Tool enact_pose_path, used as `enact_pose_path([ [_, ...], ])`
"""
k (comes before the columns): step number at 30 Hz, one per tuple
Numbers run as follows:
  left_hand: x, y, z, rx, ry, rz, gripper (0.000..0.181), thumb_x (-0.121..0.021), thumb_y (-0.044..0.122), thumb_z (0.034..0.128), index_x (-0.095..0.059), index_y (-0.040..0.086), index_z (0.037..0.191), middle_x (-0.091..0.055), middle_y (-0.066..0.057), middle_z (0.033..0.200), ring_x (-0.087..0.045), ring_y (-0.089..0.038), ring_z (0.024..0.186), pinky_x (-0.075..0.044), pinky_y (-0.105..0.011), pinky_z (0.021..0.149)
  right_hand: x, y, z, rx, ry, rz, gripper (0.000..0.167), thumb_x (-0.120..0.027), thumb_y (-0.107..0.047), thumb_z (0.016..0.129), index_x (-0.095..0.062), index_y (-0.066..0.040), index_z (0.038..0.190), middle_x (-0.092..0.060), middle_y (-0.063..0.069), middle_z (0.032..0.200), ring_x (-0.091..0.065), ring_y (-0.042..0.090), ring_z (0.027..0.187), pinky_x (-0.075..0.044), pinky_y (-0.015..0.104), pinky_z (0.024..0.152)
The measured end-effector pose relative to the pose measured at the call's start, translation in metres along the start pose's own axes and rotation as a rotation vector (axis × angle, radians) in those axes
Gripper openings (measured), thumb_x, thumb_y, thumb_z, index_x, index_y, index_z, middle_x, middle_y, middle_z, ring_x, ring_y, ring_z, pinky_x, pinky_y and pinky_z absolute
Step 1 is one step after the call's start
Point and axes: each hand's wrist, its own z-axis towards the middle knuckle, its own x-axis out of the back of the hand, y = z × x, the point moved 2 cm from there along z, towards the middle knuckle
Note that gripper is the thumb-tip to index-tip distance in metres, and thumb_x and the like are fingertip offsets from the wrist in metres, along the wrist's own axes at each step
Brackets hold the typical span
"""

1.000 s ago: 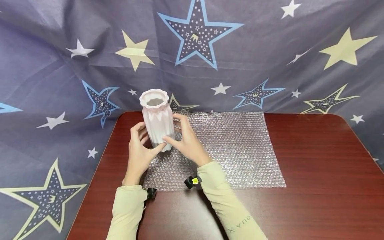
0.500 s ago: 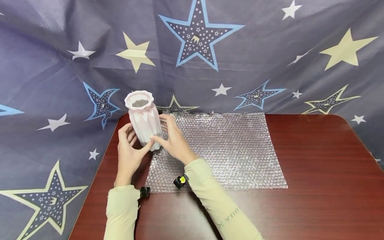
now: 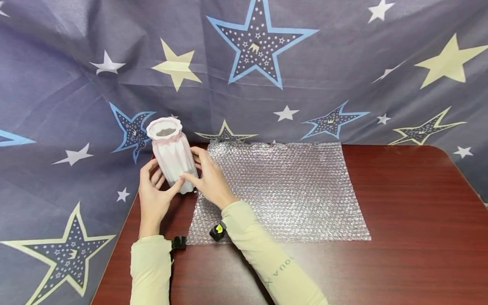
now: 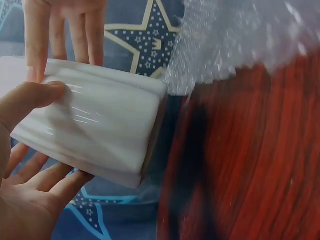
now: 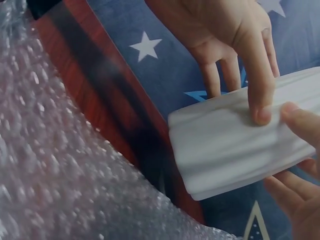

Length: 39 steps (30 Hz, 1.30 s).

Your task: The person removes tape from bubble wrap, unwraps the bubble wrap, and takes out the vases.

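Note:
A white, ribbed vase with a pinkish neck and a wavy rim is held between both hands at the table's left side, tilted a little to the left. The left hand grips its left side low down, thumb across the front. On the opposite side the right hand grips it, and the two thumbs nearly meet. In the left wrist view the vase's base appears raised off the table. The right wrist view shows the vase with fingers on both sides. The vase's far side is hidden.
A sheet of bubble wrap lies flat on the reddish-brown wooden table, just right of the vase. Behind and to the left hangs a grey-blue cloth printed with stars. Black straps are worn at the wrists.
Both hands have carried the vase leftward, from over the bubble wrap's left edge to beside it. Their grip on the vase looks the same, and the bubble wrap has stayed in place.

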Motion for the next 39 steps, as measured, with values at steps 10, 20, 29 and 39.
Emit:
enact_pose_path([
  [10, 0.011, -0.005, 0.002, 0.026, 0.041, -0.046, 0.08, -0.083, -0.002, 0.074, -0.043, 0.011, 0.142, -0.05, -0.001, 0.135, -0.056, -0.02, 0.126, -0.047, -0.024, 0.103, -0.013, -0.004, 0.002, -0.019, -0.013, -0.039, 0.068, -0.074, -0.022, 0.089, -0.038, -0.013, 0.146, -0.05, 0.006, 0.143, -0.054, 0.014, 0.13, -0.043, 0.013, 0.102],
  [20, 0.02, -0.006, 0.002, 0.086, 0.066, -0.059, 0.078, -0.08, -0.005, 0.0758, -0.041, 0.013, 0.141, -0.042, -0.001, 0.141, -0.055, -0.026, 0.128, -0.048, -0.022, 0.101, -0.022, -0.01, 0.005, -0.013, -0.034, -0.114, 0.069, -0.072, -0.025, 0.091, -0.035, -0.016, 0.149, -0.051, 0.003, 0.142, -0.058, 0.013, 0.124, -0.046, 0.016, 0.1],
  [29, 0.016, -0.015, 0.002, 0.098, 0.058, -0.161, 0.075, -0.078, -0.01, 0.0751, -0.041, 0.01, 0.137, -0.043, -0.004, 0.137, -0.057, -0.02, 0.123, -0.051, -0.017, 0.093, -0.025, -0.004, 0.004, -0.009, -0.03, -0.19, 0.066, -0.071, -0.025, 0.092, -0.037, -0.015, 0.147, -0.054, 0.003, 0.137, -0.059, 0.013, 0.12, -0.044, 0.014, 0.099],
  [39, 0.011, -0.025, 0.0, 0.105, 0.061, -0.211, 0.075, -0.079, -0.013, 0.073, -0.04, 0.009, 0.133, -0.048, -0.006, 0.129, -0.057, -0.017, 0.119, -0.05, -0.016, 0.092, -0.028, 0.006, 0.001, -0.008, -0.036, -0.161, 0.065, -0.073, -0.019, 0.09, -0.039, -0.012, 0.145, -0.055, 0.006, 0.135, -0.057, 0.017, 0.123, -0.046, 0.018, 0.101],
])
